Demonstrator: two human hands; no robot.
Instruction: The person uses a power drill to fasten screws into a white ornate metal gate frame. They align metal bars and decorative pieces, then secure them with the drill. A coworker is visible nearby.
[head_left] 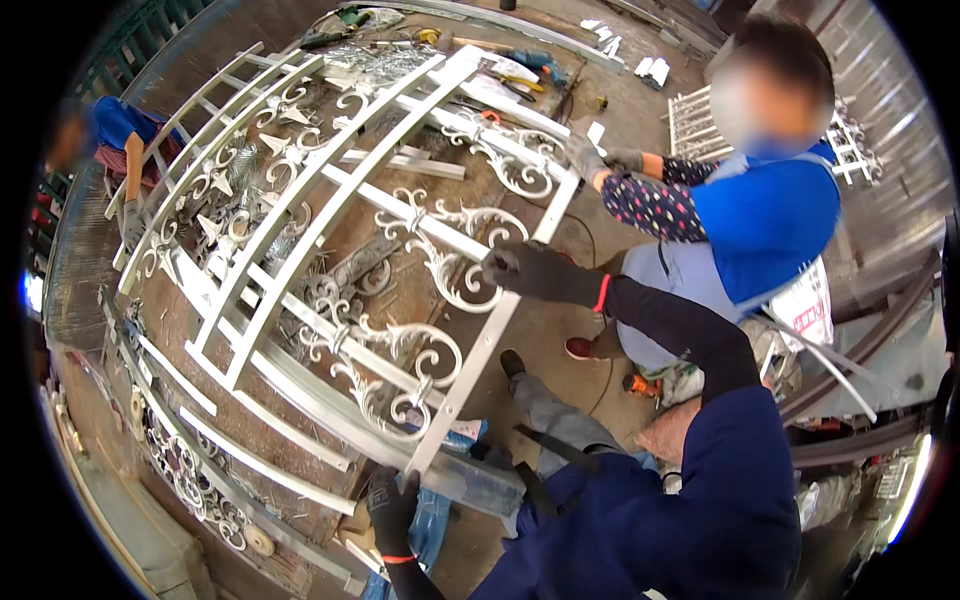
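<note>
A white metal railing panel [476, 352] with curved bars and scrollwork lies across the work surface, its flat end bar towards me. My right hand [530, 272], in a black glove with a red wristband, is closed on the middle of that end bar. Near the bar's lower corner is my left hand [393, 512], gloved alike, its thumb and fingers spread and a fingertip at the bar's end. A co-worker's gloved hand [587, 160] is at the bar's far end. Silvery scroll castings [345, 275] lie beneath the panel.
A co-worker in a blue vest [765, 225] stands at the right; another person's arm [133, 165] reaches in at the far left. Loose white strips [262, 463] lie along the near left. A blue power tool [540, 66] and yellow-handled pliers [522, 84] lie at the back.
</note>
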